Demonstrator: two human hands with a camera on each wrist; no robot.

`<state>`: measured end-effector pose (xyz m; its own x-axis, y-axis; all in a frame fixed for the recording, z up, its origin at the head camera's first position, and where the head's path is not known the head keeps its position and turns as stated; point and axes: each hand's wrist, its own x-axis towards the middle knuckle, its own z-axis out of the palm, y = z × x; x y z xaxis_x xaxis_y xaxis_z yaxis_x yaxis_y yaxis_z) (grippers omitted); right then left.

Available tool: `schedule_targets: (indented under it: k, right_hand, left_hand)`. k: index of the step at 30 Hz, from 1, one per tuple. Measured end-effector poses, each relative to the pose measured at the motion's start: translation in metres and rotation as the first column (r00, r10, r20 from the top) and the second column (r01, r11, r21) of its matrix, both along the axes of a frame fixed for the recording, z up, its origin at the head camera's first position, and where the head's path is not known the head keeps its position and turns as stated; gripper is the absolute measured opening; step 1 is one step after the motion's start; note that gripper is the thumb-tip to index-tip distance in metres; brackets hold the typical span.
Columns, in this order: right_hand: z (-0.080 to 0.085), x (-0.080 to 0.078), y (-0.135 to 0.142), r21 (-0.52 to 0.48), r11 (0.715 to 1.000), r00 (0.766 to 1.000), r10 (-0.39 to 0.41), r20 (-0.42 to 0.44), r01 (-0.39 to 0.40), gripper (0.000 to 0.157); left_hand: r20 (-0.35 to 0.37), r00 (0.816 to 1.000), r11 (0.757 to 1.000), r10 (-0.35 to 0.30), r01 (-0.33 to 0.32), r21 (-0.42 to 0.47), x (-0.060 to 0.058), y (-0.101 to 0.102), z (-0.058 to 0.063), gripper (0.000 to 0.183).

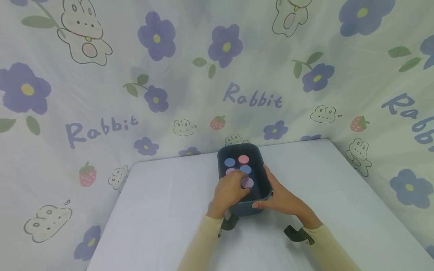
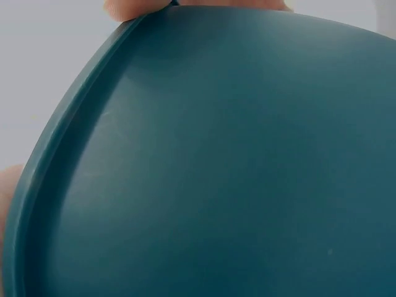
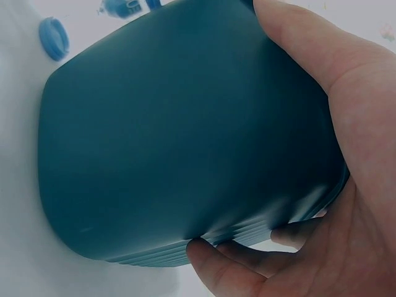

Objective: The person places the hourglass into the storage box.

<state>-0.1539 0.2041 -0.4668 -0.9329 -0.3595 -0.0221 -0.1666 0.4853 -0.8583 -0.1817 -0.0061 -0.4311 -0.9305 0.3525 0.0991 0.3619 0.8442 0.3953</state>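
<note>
In the head view a dark teal bin (image 1: 249,207) stands on the white table, with several round, flat-topped caps inside: blue (image 1: 229,162), pink (image 1: 243,159) and purple. My left hand (image 1: 229,191) reaches over its near left side, thumb and index finger curled round the edge of a purple cap (image 1: 247,183); its palm hides part of the inside. My right hand (image 1: 284,198) grips the bin's near right corner, thumb on the near end and fingers along the right side. The right wrist view shows its fingertips (image 3: 223,272) on the ribbed side of the bin.
A white table (image 1: 166,203) extends around the bin. Behind it hangs a cloth (image 1: 190,71) printed with flowers and rabbits. A blue ring-shaped cap (image 3: 54,38) lies beyond the bin in the right wrist view. Dark camera mounts (image 1: 298,235) sit at both wrists.
</note>
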Motion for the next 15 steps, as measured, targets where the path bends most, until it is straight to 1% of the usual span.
schedule_targets:
  k: [6,15]
  right_hand:
    - [-0.0002,-0.0013,0.0005,-0.013,1.000,1.000,0.003,-0.010,-0.003,0.133]
    - [-0.0030,-0.0017,0.0014,-0.005,1.000,1.000,0.017,-0.018,-0.017,0.131]
  left_hand:
    - [-0.023,1.000,1.000,-0.006,0.006,-0.003,-0.0006,0.0003,0.0014,0.040]
    - [-0.010,1.000,1.000,0.007,-0.007,0.012,0.0008,0.0002,-0.0012,0.041]
